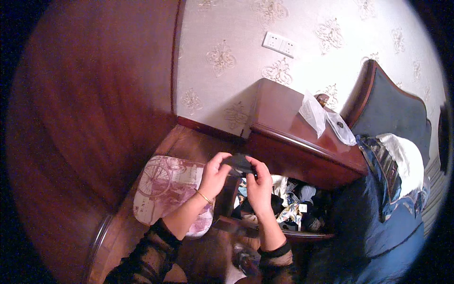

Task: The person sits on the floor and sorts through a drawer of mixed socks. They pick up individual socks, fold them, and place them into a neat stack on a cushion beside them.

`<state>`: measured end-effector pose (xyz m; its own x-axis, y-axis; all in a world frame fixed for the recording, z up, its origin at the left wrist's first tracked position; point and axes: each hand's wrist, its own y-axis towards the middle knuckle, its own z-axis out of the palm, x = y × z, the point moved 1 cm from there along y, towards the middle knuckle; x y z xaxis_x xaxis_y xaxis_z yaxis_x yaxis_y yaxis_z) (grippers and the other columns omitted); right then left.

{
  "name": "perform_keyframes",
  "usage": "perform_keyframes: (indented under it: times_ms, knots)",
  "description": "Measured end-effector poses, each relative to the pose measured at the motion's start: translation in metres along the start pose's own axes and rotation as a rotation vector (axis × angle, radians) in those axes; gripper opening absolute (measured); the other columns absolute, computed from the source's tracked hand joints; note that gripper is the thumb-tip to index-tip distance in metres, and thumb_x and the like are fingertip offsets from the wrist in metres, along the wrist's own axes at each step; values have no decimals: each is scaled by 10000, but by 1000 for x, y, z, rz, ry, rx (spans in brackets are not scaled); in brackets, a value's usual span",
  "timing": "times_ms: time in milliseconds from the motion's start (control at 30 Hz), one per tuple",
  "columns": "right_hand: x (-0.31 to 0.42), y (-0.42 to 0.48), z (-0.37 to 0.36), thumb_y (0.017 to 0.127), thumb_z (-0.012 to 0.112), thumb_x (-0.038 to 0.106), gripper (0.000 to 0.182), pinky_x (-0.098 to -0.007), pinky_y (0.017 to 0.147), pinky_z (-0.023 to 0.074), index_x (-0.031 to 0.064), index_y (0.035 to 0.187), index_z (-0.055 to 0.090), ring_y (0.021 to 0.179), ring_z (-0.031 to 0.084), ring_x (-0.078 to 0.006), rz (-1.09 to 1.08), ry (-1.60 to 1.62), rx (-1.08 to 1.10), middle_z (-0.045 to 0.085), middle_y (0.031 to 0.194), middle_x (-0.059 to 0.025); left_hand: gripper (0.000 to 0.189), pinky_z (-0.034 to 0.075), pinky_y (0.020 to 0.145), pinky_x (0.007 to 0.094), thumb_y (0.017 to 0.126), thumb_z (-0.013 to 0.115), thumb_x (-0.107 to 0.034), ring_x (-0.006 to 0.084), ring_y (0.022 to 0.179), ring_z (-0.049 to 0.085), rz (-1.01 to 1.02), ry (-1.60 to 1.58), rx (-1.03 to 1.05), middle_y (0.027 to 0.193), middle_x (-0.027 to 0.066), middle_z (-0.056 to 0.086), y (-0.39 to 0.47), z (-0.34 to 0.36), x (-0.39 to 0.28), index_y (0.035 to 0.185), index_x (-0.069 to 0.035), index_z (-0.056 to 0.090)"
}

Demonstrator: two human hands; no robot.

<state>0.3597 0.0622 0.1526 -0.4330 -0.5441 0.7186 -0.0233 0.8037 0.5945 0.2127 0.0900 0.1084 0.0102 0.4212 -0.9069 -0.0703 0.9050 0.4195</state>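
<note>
A small black cloth item (238, 164) is stretched between my two hands, above the near edge of the nightstand. My left hand (215, 174) grips its left side with thumb and fingers. On its right side, my right hand (259, 179) pinches it the same way. Beneath my right hand an open drawer (280, 232) holds a jumble of clothes, among them a leaf-patterned cloth (291, 213) with a white tag and several dark pieces. What the black item is exactly cannot be told.
A dark red wooden nightstand (280, 106) carries thin plastic bags (314, 115). A padded stool with a bicycle print (156, 191) stands at left, beside a large wooden panel (99, 88). At right is a bed with blue bedding (393, 245) and a white cloth (408, 159).
</note>
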Motion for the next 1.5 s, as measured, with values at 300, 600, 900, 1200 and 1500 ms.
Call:
perform_keyframes:
  times_ms: [300, 600, 900, 1200, 1500]
  knots:
    - [-65, 14, 38, 774, 532, -67, 132, -262, 597, 427, 29, 783, 622, 657, 550, -131, 448, 367, 183, 593, 708, -6, 335, 491, 899, 391, 914, 504, -396, 241, 960, 611, -445, -1454, 503, 1033, 78, 648, 0, -29, 13, 1004, -90, 607]
    - [-52, -16, 46, 927, 608, 187, 146, -228, 525, 400, 81, 990, 530, 597, 484, -84, 545, 471, 163, 517, 708, 29, 220, 514, 836, 357, 938, 537, -275, 187, 910, 639, -372, -942, -65, 969, 46, 666, 0, -56, 7, 1046, -97, 610]
    - [-23, -13, 31, 894, 626, 185, 281, -286, 761, 489, 88, 1156, 588, 950, 583, -114, 379, 722, 117, 642, 1041, -23, 247, 487, 915, 326, 957, 541, -172, 169, 997, 619, -213, -757, 49, 1087, 62, 653, -1, -23, -29, 1150, -28, 595]
    - [-47, 4, -41, 789, 484, 94, 149, -240, 587, 400, 41, 836, 615, 652, 514, -123, 339, 711, -224, 587, 763, -41, 279, 505, 891, 423, 949, 540, -329, 270, 913, 650, -449, -1256, 20, 973, 105, 687, 11, -67, -1, 973, -75, 653]
    - [21, -15, -1, 752, 796, 299, 573, -325, 725, 491, 77, 1195, 508, 791, 594, -193, 112, 89, 199, 595, 888, -68, 287, 503, 870, 358, 972, 523, -336, 207, 942, 639, -354, -945, 41, 1013, 70, 664, 2, -34, -14, 1068, -87, 627]
